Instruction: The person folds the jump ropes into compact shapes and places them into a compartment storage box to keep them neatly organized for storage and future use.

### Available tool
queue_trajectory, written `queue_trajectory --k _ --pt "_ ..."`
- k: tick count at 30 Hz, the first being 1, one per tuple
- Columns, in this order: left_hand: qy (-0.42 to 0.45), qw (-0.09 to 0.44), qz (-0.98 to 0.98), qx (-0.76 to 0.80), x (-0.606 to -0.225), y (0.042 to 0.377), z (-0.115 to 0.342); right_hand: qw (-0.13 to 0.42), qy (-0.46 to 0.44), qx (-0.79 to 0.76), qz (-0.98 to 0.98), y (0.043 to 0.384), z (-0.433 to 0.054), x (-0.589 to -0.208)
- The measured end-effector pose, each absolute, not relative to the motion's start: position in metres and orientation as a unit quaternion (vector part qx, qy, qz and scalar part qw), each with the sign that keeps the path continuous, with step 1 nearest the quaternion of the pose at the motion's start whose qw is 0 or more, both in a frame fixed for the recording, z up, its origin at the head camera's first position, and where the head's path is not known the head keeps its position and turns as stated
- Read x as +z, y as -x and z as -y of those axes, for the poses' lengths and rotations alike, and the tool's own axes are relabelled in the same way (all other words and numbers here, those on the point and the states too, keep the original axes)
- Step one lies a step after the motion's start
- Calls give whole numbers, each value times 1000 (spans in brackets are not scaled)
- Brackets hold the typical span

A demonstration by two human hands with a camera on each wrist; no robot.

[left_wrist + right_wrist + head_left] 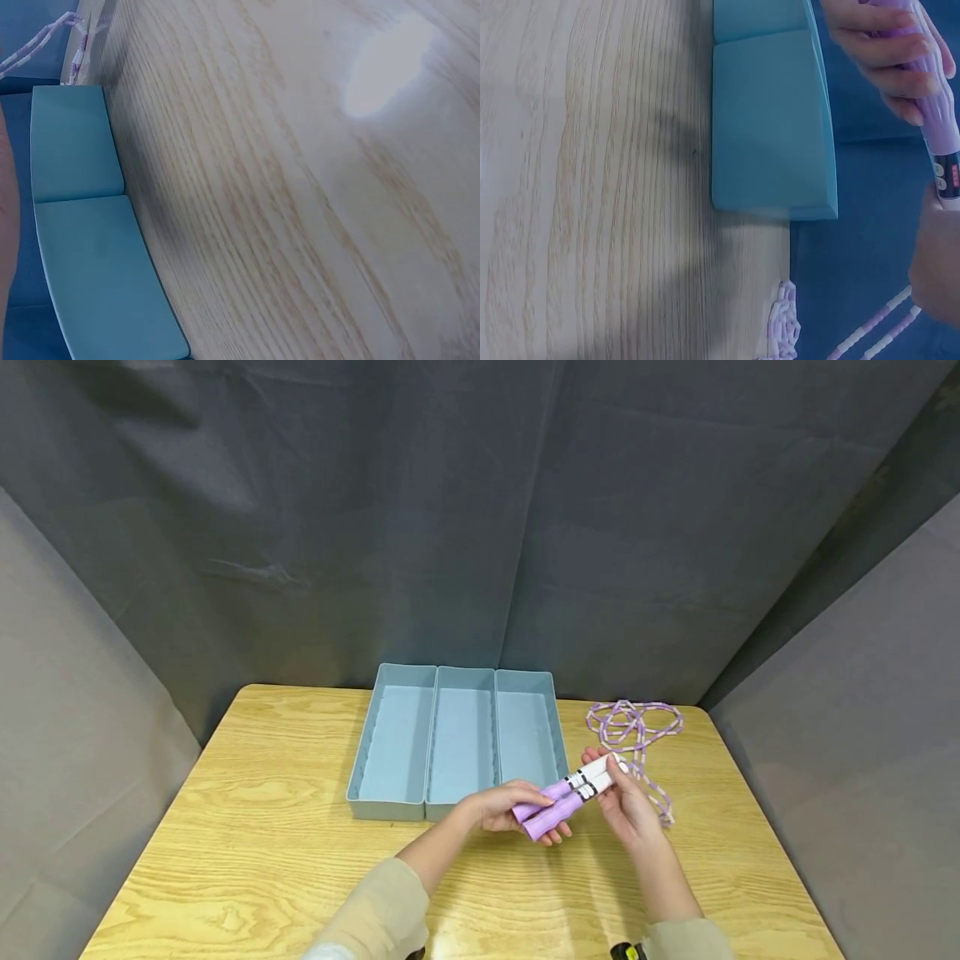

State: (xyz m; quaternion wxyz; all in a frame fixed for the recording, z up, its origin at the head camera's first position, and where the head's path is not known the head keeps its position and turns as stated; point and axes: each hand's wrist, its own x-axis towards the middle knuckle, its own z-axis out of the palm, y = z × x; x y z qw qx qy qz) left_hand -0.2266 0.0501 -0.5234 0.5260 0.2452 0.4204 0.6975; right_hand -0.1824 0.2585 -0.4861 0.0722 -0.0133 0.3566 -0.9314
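Two jump rope handles, purple at one end and white at the other with black bands, lie side by side between the hands above the table. The left hand grips their purple ends, thumb on top and fingers beneath. At the white ends the right hand holds them, its thumb across the top. From there the purple-and-white beaded rope runs down to the table and lies in loose loops at the back right. In the right wrist view, the left hand's fingers curl round a purple handle.
A blue-grey tray with three long compartments stands at the back middle of the wooden table, left of the rope. Dark cloth hangs behind the table, and lighter grey panels flank it.
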Motion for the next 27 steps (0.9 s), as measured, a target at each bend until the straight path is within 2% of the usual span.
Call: queue_trajectory --k 13,20,27 --pt "-211 605 -337 689 -524 227 -43 83 42 -926 -366 182 -240 -483" --pt "-244 638 -285 673 -513 222 -36 91 50 -923 -370 181 -231 -482" --pt "-262 645 -271 665 -515 220 -34 89 40 -920 -380 181 -225 -482"
